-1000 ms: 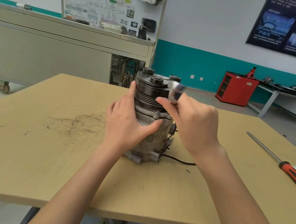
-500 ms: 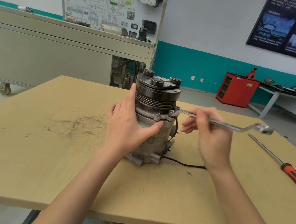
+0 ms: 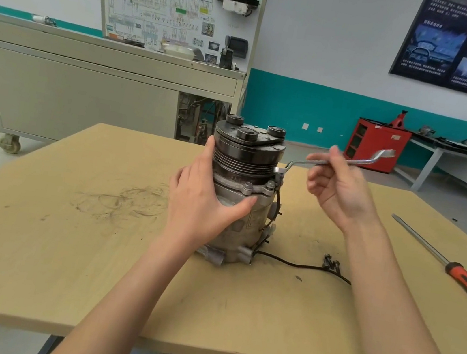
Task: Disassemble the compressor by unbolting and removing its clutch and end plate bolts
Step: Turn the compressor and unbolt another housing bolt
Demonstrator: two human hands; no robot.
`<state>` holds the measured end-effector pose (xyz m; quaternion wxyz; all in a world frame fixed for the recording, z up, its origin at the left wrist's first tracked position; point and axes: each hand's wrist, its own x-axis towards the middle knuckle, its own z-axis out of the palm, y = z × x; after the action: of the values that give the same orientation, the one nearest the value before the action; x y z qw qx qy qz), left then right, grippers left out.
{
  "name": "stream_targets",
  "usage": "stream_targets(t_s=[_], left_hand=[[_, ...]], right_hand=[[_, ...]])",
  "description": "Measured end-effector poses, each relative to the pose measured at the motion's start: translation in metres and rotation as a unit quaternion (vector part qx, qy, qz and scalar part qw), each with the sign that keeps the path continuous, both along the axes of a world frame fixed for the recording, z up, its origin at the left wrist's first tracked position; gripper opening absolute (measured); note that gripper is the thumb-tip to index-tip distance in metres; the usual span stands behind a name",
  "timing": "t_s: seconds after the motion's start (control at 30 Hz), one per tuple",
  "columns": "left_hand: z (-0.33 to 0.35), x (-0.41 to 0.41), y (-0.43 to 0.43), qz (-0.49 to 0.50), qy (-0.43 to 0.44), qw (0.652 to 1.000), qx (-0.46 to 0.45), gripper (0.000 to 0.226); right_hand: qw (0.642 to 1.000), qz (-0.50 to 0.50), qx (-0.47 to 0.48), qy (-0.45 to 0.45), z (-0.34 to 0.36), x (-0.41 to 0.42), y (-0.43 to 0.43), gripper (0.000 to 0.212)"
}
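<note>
Head view: the compressor point(image 3: 246, 160) stands upright at frame centre on the table point(image 3: 62, 257). Your left hand point(image 3: 200, 205) grips its body, with the thumb across the front just below the flange and the fingers round the left side. Your right hand point(image 3: 342, 193), right of centre, pinches the wrench point(image 3: 361, 162) shank, fingers loosely curled. The wrench's ring end sits at the flange's right edge.

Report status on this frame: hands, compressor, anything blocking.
Left hand grips upright compressor. Right hand holds wrench, ring end at the compressor's right-side flange. Screwdriver lies apart at right, not blocking.
</note>
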<state>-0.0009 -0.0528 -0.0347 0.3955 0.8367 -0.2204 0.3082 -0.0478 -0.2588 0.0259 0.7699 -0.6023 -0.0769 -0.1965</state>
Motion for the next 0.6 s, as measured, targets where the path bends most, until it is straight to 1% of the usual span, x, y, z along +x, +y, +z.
stream_targets(t_s=[0.03,0.1,0.2,0.27,0.33,0.4,0.47,0.57,0.6], left_hand=[[0.0,0.0,0.0,-0.001,0.001,1.0,0.0,0.111],[0.0,0.001,0.0,0.001,0.0,1.0,0.001,0.111],[0.0,0.001,0.0,0.003,0.0,1.0,0.005,0.11],[0.0,0.0,0.0,0.002,0.0,1.0,0.006,0.11],[0.001,-0.001,0.0,0.003,-0.002,1.0,0.009,0.111],[0.001,-0.001,0.0,0.006,-0.001,1.0,0.012,0.112],[0.001,-0.001,0.0,0.009,-0.001,1.0,0.013,0.112],[0.001,-0.002,0.0,0.011,-0.001,1.0,0.014,0.111],[0.001,-0.002,0.0,0.009,0.004,1.0,0.013,0.111]], right_hand=[[0.996,-0.059,-0.061,-0.013,0.007,-0.007,0.001,0.041],[0.965,-0.17,-0.195,-0.046,0.019,-0.019,0.009,0.043],[0.9,-0.244,-0.341,-0.119,0.026,-0.031,0.033,0.035],[0.83,-0.279,-0.451,-0.172,0.024,-0.035,0.05,0.035],[0.746,-0.31,-0.55,-0.21,0.019,-0.038,0.063,0.04],[0.678,-0.342,-0.61,-0.228,0.015,-0.04,0.072,0.049],[0.626,-0.37,-0.637,-0.254,0.013,-0.041,0.076,0.052],[0.53,-0.426,-0.675,-0.287,0.008,-0.041,0.08,0.041],[0.508,-0.44,-0.683,-0.286,0.005,-0.042,0.082,0.038]])
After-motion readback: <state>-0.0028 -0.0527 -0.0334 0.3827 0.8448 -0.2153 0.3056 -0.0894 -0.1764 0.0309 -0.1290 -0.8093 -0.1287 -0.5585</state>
